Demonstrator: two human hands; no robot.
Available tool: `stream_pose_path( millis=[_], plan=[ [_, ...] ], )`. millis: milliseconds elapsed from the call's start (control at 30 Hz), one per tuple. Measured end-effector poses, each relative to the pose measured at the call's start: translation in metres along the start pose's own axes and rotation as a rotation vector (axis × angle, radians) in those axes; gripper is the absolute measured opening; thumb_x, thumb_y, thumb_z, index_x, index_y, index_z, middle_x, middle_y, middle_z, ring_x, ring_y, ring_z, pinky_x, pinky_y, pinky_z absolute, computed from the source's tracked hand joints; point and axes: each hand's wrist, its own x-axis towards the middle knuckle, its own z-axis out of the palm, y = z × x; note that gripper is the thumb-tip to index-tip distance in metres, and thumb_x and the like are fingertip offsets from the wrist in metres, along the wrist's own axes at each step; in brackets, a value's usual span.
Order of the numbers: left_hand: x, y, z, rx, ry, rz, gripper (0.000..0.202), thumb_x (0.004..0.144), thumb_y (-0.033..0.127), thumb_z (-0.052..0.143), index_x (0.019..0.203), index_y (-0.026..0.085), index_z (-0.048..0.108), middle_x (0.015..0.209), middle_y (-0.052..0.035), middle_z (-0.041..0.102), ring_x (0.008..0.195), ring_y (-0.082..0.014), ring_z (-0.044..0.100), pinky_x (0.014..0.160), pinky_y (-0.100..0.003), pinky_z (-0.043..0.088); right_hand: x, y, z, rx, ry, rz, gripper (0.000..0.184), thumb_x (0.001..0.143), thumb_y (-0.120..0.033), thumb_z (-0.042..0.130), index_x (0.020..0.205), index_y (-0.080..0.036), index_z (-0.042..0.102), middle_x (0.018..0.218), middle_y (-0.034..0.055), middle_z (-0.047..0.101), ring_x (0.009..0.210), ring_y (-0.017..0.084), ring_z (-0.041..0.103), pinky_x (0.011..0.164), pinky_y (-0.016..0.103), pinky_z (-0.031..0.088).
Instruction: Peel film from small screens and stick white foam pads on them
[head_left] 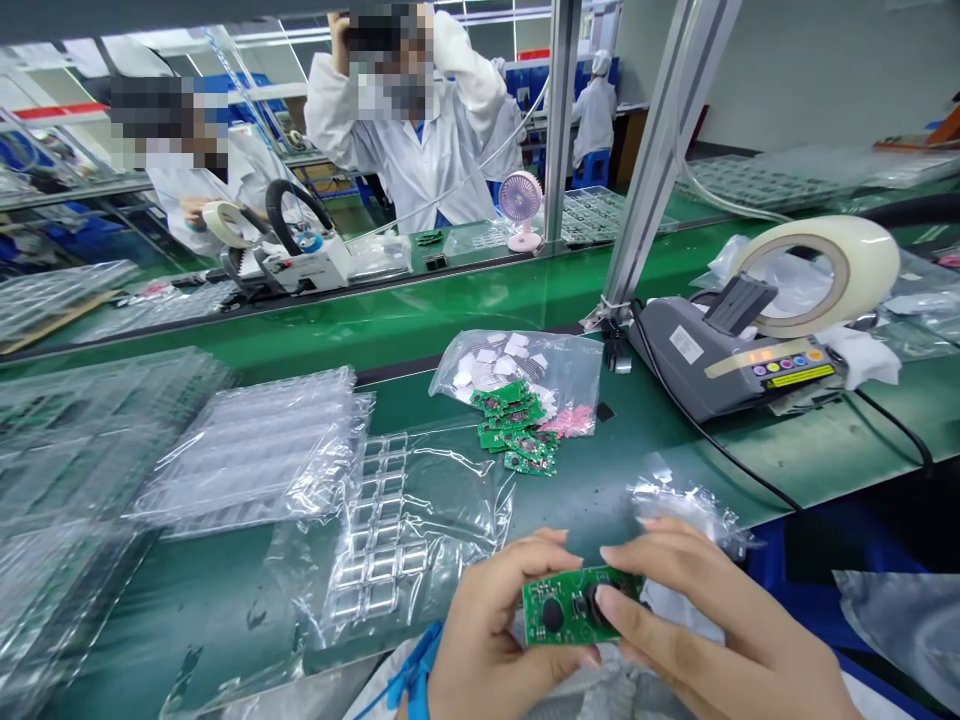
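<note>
Pinching the green circuit board (559,612) at the near edge, the left hand (487,645) and right hand (712,635) clamp its ends; its long axis runs left to right between them.

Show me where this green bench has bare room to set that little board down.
Bare mat lies between the pile of small boards, the crumpled bag and the circuit board held by the left hand and right hand. Another strip runs before the tape dispenser, crossed by a black cable. The left is crowded: clear trays and plastic film.
</note>
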Motion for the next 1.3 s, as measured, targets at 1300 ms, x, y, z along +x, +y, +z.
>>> stream_pose_path(
  millis=[1300],
  plan=[
    [0.098,-0.023,-0.051,0.099,-0.187,-0.461,0.019,0.071,0.032,0.064,0.079,0.016,0.068,0.078,-0.0019,0.069,0.079,-0.0187,0.061,0.077,-0.031,0.047,0.020,0.048,0.081,-0.122,0.104,-0.128,0.033,0.085,-0.021,0.052,0.118,-0.018,0.055,0.113,0.0095,0.063,0.099,0.025,0.062,0.075,0.034,0.057]
  ],
)
